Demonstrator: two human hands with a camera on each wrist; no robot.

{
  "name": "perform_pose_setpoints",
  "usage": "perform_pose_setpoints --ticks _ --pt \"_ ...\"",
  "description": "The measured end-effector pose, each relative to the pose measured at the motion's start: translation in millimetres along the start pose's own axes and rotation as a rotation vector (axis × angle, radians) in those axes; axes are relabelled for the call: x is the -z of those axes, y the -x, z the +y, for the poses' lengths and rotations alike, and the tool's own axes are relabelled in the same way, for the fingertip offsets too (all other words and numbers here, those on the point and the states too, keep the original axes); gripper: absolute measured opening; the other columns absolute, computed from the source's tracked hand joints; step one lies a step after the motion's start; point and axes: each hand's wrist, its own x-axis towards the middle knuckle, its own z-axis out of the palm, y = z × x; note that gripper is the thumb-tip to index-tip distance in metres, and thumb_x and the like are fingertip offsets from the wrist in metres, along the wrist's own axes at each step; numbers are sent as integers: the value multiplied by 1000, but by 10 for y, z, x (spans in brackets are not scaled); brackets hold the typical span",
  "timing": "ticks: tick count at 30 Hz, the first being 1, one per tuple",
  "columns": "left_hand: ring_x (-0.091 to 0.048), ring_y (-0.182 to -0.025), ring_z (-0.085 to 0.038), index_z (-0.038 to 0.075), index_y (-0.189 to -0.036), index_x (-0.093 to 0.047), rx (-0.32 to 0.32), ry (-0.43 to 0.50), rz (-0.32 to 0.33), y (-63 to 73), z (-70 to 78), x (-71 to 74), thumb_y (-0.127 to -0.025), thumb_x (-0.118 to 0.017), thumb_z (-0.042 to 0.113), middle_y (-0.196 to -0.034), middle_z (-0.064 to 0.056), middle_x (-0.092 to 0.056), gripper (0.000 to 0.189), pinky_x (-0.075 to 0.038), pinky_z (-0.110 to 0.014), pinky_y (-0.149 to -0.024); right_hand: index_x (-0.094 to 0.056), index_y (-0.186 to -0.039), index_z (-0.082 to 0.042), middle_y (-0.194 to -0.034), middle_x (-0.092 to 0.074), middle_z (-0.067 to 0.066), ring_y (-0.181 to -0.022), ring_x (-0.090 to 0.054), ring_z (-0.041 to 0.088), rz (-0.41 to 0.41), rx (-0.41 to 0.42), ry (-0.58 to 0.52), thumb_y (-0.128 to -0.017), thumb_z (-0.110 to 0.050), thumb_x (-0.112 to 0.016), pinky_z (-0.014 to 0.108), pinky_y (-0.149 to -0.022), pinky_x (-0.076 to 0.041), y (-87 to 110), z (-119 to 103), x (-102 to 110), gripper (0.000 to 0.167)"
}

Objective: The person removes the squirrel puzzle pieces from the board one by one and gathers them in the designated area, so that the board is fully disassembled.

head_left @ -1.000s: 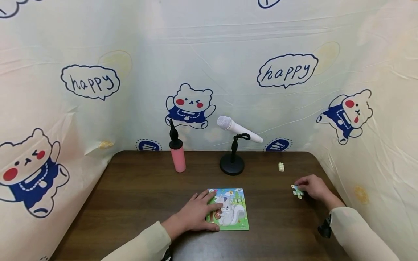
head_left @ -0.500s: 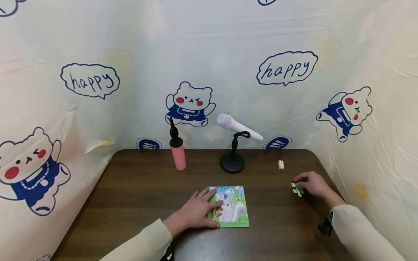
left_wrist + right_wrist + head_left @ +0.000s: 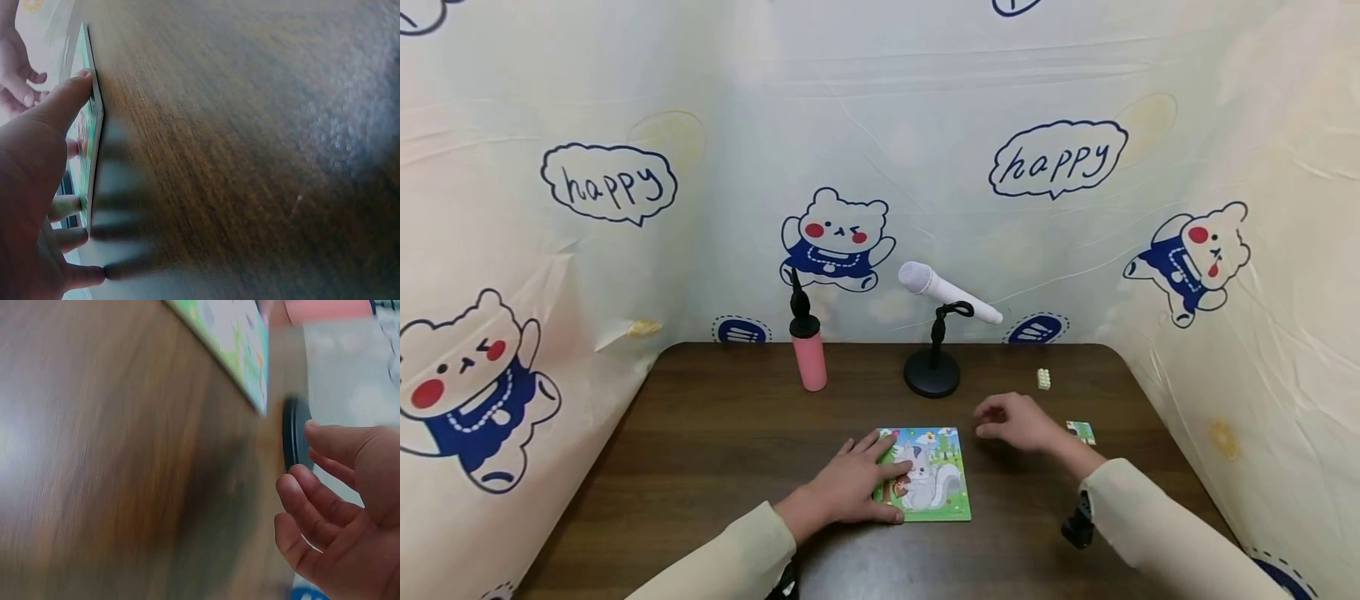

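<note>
A square jigsaw puzzle with a white squirrel picture lies on the wooden table. My left hand rests over its left side, fingers spread and thumb along the lower edge. In the left wrist view, the thumb and some fingertips of that hand touch the puzzle, while others reach the table. Just right of the puzzle's upper corner, my right hand hovers with loosely curled fingers and nothing between them, as the right wrist view of the hand shows. Joined puzzle pieces lie beyond the right wrist, partly hidden by it.
Behind the puzzle stands a white microphone on a round black base. A pink hand pump with a black top is to its left. A small cream toy brick lies at the back right. A printed curtain surrounds the table.
My right hand has left the joined puzzle pieces at the right and moved left towards the puzzle. My left hand has stayed on the puzzle.
</note>
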Motion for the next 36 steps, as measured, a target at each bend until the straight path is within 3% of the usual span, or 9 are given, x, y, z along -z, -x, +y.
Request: perform_pose_setpoints --ticks 5,14,26,36 --pt "-24 -155 -41 42 -154 -45 8 14 -13 0 3 17 -87 -61 76 -169 -11 -28 77 -34 -70 -111 -74 -114 -5 -98 -72 0 -89 -64 14 -47 68 -21 -93 -15 -76 35 -80 -55 -165 -275 -287 23" --pt "-23 -155 -41 45 -154 -43 10 4 -18 -9 -8 -9 -87 -60 77 -170 -10 -26 77 -35 -70 -110 -76 -109 -9 -91 -70 -5 -83 -61 10 -35 75 3 -90 -17 -80 31 -75 -52 -310 -518 -638 21" --pt "-23 -155 -42 43 -154 -44 10 -1 -15 -7 -6 -10 -87 -60 77 -169 -11 -27 77 -35 -70 -110 -74 -107 -4 -79 -64 -1 -68 -56 12 -22 -13 -5 -88 -14 -81 28 -61 -46 -330 -683 -731 23" --pt "-25 -154 -43 43 -154 -45 9 -9 -7 -8 10 1 -87 -60 78 -168 -11 -29 77 -36 -71 -108 -70 -112 -3 -77 -62 0 -67 -55 13 -9 -84 -26 -83 -14 -86 29 -62 -45 -390 -640 -791 35"
